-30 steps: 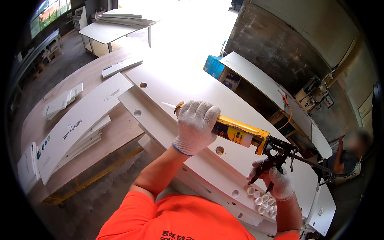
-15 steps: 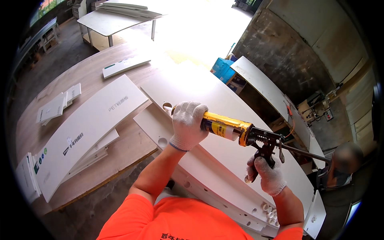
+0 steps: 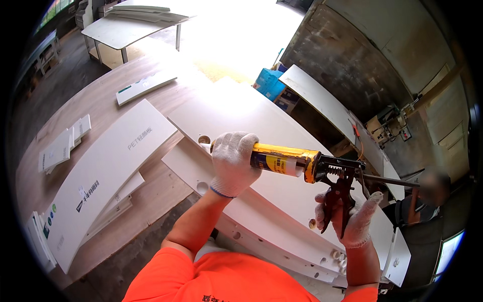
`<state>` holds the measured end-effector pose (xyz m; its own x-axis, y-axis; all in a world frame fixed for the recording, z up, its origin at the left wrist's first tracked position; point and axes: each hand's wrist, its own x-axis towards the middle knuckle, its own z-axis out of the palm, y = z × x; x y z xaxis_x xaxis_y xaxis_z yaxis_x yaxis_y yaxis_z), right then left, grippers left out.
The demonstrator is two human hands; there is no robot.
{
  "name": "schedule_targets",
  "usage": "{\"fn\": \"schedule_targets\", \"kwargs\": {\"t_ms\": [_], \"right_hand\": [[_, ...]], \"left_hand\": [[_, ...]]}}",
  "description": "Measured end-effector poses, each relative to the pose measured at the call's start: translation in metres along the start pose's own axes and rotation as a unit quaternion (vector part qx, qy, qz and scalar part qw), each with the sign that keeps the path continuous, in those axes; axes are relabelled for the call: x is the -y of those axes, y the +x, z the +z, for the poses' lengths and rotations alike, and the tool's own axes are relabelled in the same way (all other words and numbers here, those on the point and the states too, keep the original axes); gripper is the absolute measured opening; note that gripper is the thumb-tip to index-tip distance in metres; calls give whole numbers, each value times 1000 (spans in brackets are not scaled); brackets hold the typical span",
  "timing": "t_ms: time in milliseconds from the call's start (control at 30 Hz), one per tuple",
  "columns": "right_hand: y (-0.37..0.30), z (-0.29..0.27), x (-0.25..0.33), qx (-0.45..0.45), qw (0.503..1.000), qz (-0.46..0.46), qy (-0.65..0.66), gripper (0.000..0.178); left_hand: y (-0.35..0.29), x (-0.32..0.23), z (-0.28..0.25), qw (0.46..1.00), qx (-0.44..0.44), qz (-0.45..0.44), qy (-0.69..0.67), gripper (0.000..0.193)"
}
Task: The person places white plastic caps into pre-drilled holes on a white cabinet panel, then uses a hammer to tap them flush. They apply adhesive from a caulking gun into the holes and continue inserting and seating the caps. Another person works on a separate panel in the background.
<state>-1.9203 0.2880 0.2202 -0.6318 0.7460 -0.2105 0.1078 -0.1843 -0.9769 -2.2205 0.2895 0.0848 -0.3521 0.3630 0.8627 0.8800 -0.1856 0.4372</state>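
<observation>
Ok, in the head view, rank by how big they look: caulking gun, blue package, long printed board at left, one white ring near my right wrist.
Long printed board
Caulking gun
Blue package
White ring
The gun is nearer, so true sizes may differ.

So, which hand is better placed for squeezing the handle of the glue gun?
Probably the right hand: it is at the black handle, while the left hand grips the front of the yellow barrel.

The short-sleeved shirt (image 3: pixel 241 279) is orange, the knit gloves (image 3: pixel 234 163) white.
</observation>
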Motion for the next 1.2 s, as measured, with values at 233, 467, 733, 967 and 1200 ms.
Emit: {"fn": "schedule_targets", "kwargs": {"t_ms": [233, 467, 733, 967, 1200], "right_hand": [[-56, -27, -51, -17, 993, -60, 103, 125], [-258, -81, -130, 52, 963, -138, 226, 143], [-538, -57, -245, -270, 885, -199, 323, 84], [-694, -45, -292, -576, 731, -206, 303, 74], [-747, -123, -329, -759, 576, -97, 288, 33]], "left_hand": [[0, -52, -4, 996, 29, 85, -4, 44], [-36, -247, 18, 946, 59, 251, -195, 37], [-222, -554, 27, 779, 253, 378, -432, 55], [-348, -678, 12, 564, 470, 368, -571, 53], [-458, -651, 48, 474, 657, 335, -481, 33]]}}
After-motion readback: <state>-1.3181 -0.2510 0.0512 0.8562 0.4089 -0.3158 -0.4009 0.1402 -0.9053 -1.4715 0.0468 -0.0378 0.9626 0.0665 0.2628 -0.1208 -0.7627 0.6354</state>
